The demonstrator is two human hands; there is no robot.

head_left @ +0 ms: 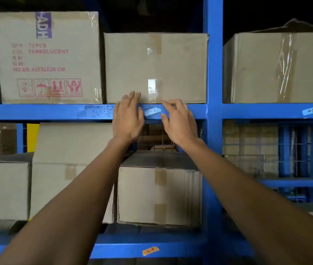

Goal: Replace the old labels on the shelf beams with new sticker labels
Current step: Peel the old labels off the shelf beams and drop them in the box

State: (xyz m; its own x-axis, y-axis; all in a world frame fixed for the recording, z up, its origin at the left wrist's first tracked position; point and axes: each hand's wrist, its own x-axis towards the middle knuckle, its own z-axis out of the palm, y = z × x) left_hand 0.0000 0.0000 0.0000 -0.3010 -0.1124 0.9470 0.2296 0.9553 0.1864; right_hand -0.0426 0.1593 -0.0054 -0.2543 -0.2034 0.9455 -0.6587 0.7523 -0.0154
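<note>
On the upper beam, between the two raised hands, sits a pale blue label with faint red writing that is too blurred to read. The left hand lies flat against the beam just left of the label, fingers straight and reaching up onto the lower edge of the middle box; it holds nothing. The right hand is just right of the label, fingers loosely curled with the forefinger and thumb turned toward the label's right end; whether they touch or pinch the label cannot be told, and no sticker sheet or peeled label is visible in either hand. Judged from this layout, the label is being either pressed down or picked at; its blue colour matches the label marked "1-3" on the same beam level in the next bay, right of the post, which suggests both may be of one batch. The lower beam carries an orange label marked "1-4", a different colour, so it probably belongs to the other batch. Which colour is old and which new cannot be determined, so the task is judged as partly done, with at least one beam left to treat. Scuffed patches on the upper beam left of the hands may be adhesive residue.
</note>
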